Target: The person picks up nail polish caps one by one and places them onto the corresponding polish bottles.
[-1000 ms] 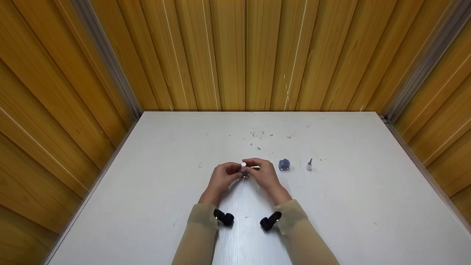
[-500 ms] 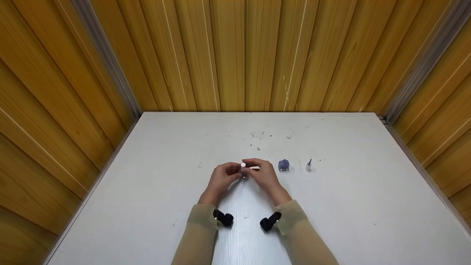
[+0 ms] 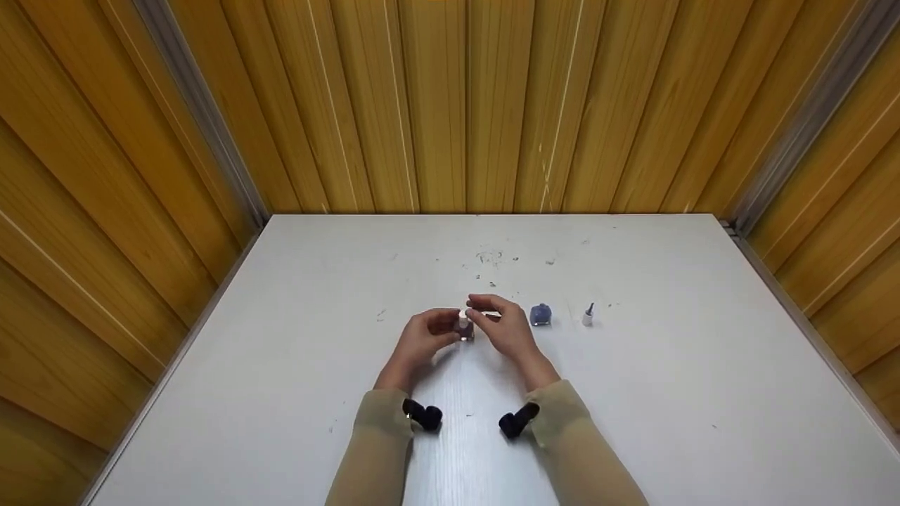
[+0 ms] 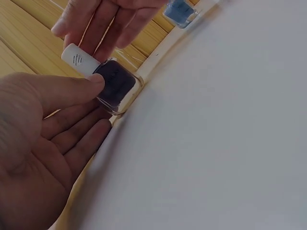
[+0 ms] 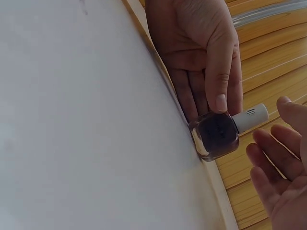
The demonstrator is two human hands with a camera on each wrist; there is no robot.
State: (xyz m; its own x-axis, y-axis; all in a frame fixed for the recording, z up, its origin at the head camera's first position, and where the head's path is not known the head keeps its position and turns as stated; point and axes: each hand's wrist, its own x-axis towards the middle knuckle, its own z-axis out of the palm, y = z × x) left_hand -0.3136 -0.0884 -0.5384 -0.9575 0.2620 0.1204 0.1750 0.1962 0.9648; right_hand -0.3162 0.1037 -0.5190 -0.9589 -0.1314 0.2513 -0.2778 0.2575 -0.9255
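A dark purple nail polish bottle (image 3: pixel 465 330) with a white cap (image 5: pixel 253 118) stands upright on the table, centred between the two hands. My left hand (image 3: pixel 422 342) pinches the glass body, its thumb on the near face and fingers behind, as the left wrist view shows. Beside the cap, my right hand (image 3: pixel 509 332) is spread with nothing in it; a small gap separates its thumb from the cap in the right wrist view. To the right sits a blue nail polish bottle (image 3: pixel 541 315) without its cap. Farther right, its white brush cap (image 3: pixel 588 318) stands with the brush pointing up.
The white table (image 3: pixel 633 407) carries dark specks and smudges (image 3: pixel 490 256) behind the hands. Yellow wood-look panels (image 3: pixel 436 105) enclose its back and sides. Black wrist cameras (image 3: pixel 424 416) sit on both sleeves.
My right hand has let go of the white cap; its fingers have spread and moved slightly up and away. The left hand keeps its pinch on the bottle.
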